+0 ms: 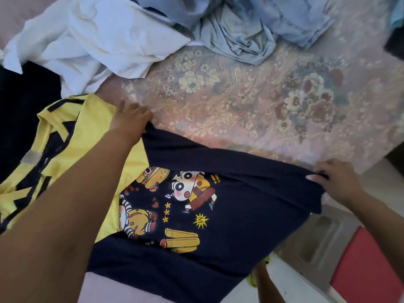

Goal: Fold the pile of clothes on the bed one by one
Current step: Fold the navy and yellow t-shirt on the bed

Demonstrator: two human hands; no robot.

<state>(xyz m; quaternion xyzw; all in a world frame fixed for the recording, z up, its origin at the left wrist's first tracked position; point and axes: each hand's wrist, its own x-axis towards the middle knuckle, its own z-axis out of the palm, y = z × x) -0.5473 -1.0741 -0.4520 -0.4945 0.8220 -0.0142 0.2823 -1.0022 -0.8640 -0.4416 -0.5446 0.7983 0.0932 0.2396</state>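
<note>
Navy tee [229,215], cartoon print up, pinched at its far edge by left hand [131,119] and right hand [336,180]. Overlaps yellow shirt [72,138] on bed [251,101]. Beyond: white [91,40] and blue clothes [251,25], heaped.

The left arm [72,204] covers part of the yellow garment [72,136]. The white cloth [94,40] and pale blue clothes [251,25] run off the top edge (their full shapes unseen). The dark item [393,42] at the right edge is unidentifiable.
</note>
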